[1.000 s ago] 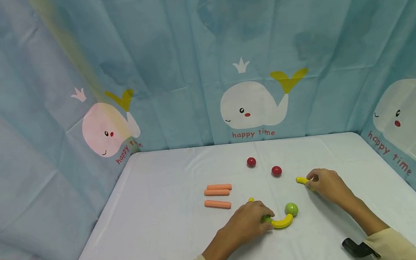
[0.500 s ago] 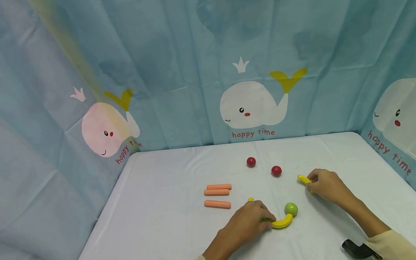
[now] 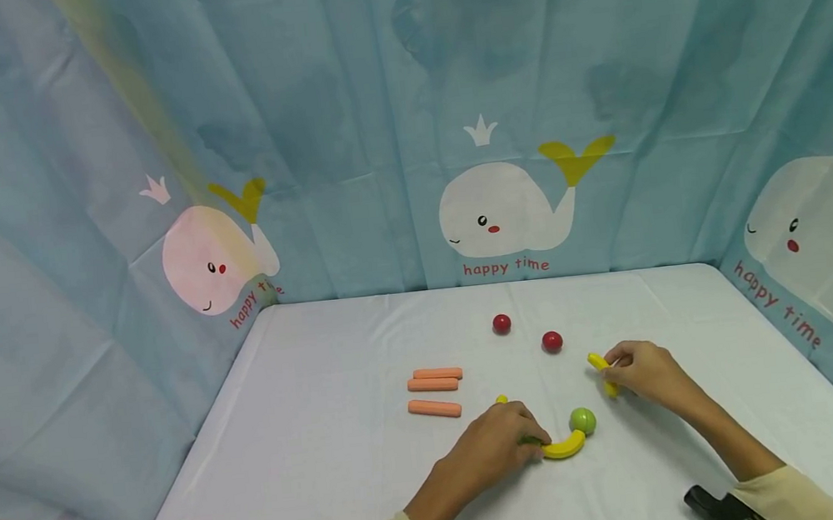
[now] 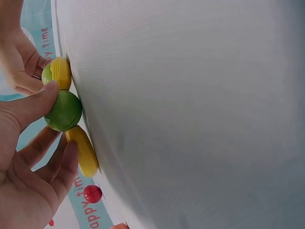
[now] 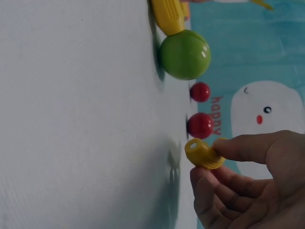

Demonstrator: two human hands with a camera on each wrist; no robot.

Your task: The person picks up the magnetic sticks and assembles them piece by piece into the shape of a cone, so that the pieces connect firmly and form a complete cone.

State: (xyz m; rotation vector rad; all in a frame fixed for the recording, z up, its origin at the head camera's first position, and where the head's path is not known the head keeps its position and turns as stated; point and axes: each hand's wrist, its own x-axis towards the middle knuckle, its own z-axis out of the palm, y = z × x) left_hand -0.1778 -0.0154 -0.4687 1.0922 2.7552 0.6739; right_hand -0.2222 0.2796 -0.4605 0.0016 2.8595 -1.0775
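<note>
Head view: left hand grips middle ball, right hand pinches stick; likely joining, next needing stick aligned to end ball.

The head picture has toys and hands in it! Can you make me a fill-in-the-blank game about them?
1. The right hand pinches a curved toy coloured ____.
2. The left hand holds a round toy coloured ____.
3. There are ____ orange sticks lying on the white table.
4. The colour of the two small balls is ____.

Missing words: yellow; green; three; red.
</note>
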